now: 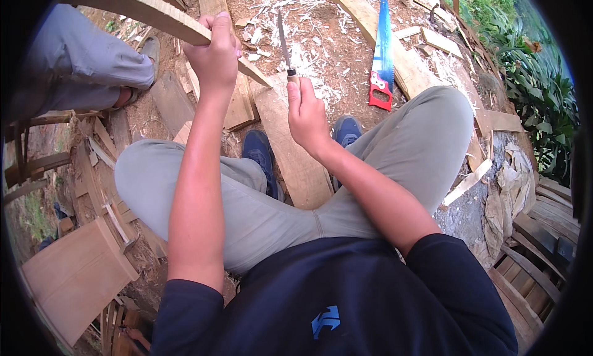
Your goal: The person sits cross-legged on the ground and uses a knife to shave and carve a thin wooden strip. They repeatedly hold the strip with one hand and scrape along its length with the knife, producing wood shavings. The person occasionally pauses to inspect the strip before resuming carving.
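Observation:
My left hand [214, 56] is wrapped round a long wooden strip [145, 9], which slants from the upper left down toward the middle. The strip's near end is just above a plank [293, 146] lying between my feet; I cannot tell whether they touch. In my right hand [307, 112] is a knife [285, 42], gripped by its wooden handle with the thumb laid along it. Its narrow dark blade points up and away, apart from the strip. Pale wood shavings [321, 53] cover the ground beyond both hands.
A handsaw [382, 59] with blue blade and red handle leans on a long board [364, 22] at the right. Another person's trouser leg [92, 50] is close on the left. A hammer [117, 226] and a wide board [80, 272] lie lower left. Green plants [537, 103] edge the far right.

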### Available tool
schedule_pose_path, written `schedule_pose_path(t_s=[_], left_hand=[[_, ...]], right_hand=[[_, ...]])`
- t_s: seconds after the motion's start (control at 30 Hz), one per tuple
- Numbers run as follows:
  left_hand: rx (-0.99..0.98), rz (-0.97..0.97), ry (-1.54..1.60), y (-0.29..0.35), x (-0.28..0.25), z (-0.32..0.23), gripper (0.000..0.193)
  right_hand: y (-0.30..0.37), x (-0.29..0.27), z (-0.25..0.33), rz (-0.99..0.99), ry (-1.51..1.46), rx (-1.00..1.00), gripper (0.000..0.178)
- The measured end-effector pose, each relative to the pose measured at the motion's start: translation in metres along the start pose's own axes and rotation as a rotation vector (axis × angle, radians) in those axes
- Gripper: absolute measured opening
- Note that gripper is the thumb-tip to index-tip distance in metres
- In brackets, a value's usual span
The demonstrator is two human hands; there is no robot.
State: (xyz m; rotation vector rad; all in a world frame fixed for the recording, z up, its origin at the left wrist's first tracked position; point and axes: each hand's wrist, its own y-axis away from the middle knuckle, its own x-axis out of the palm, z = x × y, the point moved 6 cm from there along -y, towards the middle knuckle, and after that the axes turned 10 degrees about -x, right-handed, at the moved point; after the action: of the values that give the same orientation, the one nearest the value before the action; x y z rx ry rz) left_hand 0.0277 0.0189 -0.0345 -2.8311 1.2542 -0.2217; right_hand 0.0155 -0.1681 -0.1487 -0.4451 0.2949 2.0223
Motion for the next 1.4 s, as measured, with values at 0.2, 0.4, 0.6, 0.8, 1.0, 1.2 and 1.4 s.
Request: schedule_pose_path(t_s=[0.2, 0.4, 0.6, 0.8, 1.0, 1.2, 1.4], left_hand=[[-0.022, -0.018, -0.003, 0.0, -0.003, 0.0, 0.034], [-0.004, 0.022, 0.016, 0.0, 0.001, 0.0, 0.031], [-0.021, 0.0, 0.024, 0.002, 0.004, -0.001, 0.032], [-0.051, -0.04, -0.014, 0.001, -0.008, -0.001, 0.033], [-0.015, -0.025, -0.009, 0.0, 0.0, 0.0, 0.032], [-0.039, -0.044, 0.0, 0.002, -0.007, 0.004, 0.032], [-0.047, 0.01, 0.035, -0.002, -0.005, 0.005, 0.03]], right_hand=[[0.007, 0.015, -0.017, 0.099, 0.192, -0.022, 0.034], [0.01, 0.022, -0.033, 0.183, 0.321, 0.022, 0.034], [0.005, 0.004, 0.001, 0.062, 0.111, -0.025, 0.033], [0.006, 0.016, -0.013, 0.133, 0.181, 0.047, 0.043], [0.01, 0.032, -0.067, 0.216, 0.275, 0.086, 0.048], [0.018, 0.028, -0.055, 0.131, 0.234, 0.146, 0.051], [0.016, 0.043, -0.085, 0.267, -0.604, 0.721, 0.048]])
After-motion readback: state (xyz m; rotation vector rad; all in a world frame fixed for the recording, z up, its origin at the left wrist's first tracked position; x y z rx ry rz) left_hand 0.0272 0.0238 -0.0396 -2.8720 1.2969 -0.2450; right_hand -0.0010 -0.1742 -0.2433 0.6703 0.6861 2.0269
